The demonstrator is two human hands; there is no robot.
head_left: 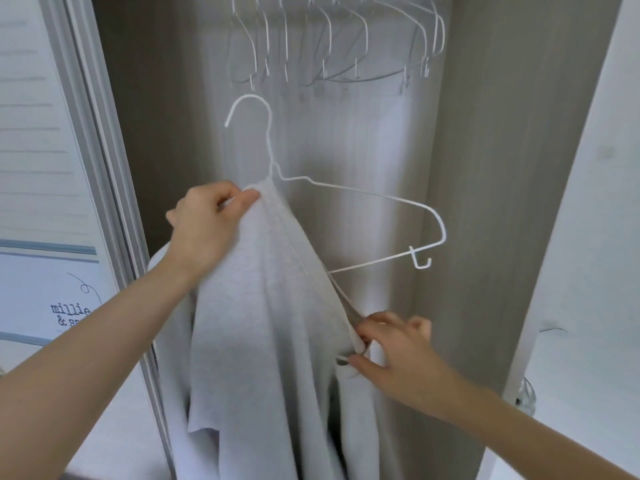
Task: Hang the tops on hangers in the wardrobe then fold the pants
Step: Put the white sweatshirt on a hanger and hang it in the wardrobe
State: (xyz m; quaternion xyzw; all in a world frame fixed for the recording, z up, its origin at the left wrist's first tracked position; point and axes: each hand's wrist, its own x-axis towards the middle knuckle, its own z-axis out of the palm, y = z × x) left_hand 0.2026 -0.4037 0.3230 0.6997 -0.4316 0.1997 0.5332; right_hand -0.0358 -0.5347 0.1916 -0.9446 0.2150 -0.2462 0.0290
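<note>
Grey top (263,323) — pinched by both hands' fingers (367,332) — half on hanger (363,199).

Pale grey top (263,341), white hanger (363,194)

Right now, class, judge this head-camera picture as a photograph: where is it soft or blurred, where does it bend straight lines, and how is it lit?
Head view: light is soft and even, without harsh glare; the empty hangers at the top look hazy; the right hand is slightly smeared; the wide lens bows the wardrobe's door frame; the white hanger and the left hand gripping the grey top read sharper.
</note>
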